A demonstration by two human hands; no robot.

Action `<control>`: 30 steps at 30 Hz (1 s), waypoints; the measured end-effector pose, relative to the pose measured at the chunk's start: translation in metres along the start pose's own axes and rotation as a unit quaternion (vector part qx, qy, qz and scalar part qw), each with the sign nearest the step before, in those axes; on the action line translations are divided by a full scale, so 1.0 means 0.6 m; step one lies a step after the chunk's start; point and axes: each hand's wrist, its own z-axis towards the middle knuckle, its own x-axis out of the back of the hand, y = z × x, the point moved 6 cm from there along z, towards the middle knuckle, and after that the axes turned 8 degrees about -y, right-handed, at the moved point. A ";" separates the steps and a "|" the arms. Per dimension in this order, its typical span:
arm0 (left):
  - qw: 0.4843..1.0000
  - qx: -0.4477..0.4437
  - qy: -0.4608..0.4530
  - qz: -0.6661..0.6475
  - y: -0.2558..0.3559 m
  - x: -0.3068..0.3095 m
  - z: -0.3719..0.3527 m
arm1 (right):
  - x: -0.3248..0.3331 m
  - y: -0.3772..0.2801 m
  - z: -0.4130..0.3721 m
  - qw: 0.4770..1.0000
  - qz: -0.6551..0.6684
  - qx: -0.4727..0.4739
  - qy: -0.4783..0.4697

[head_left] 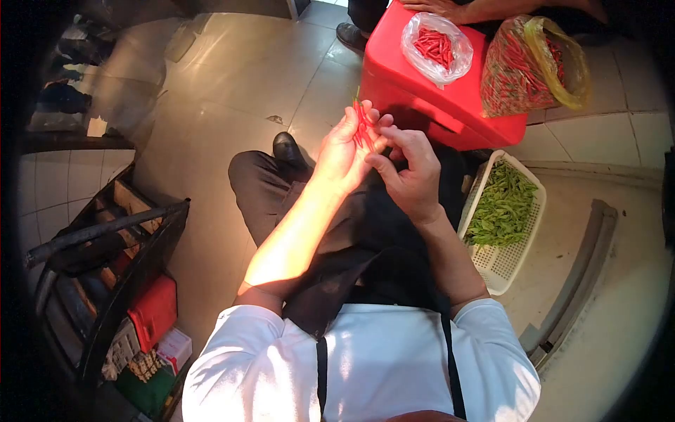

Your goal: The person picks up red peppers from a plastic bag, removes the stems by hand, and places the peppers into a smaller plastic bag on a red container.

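Observation:
Several red chilies point(362, 126) lie across the palm and fingers of my left hand point(341, 151), which is closed around them. One green stem points up past the fingertips. My right hand point(411, 172) is right beside it, fingers curled and thumb close to the chilies' lower ends; whether a chili is pinched there is hidden. Beyond my hands, a clear plastic bag point(457, 53) of red chilies stands on a red box point(401, 91). A yellowish bag point(517, 77) holding more red chilies with green stems sits at the box's right side.
A white plastic basket point(503, 278) with green stems or pods point(503, 207) is to my right. Another person's hand point(439, 8) rests by the clear bag. On the left stands a dark metal rack point(105, 337) with a red container point(153, 313).

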 end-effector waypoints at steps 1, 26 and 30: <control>1.000 -0.008 0.009 -0.007 -0.004 -0.001 -0.001 | -0.006 0.001 0.003 1.000 -0.005 -0.006 0.007; 0.980 -0.084 0.044 0.173 0.087 0.051 -0.037 | -0.124 0.018 -0.127 0.983 0.081 -0.025 -0.160; 0.980 -0.070 0.039 0.183 0.098 0.076 -0.034 | -0.124 0.043 -0.150 0.973 0.079 -0.062 -0.208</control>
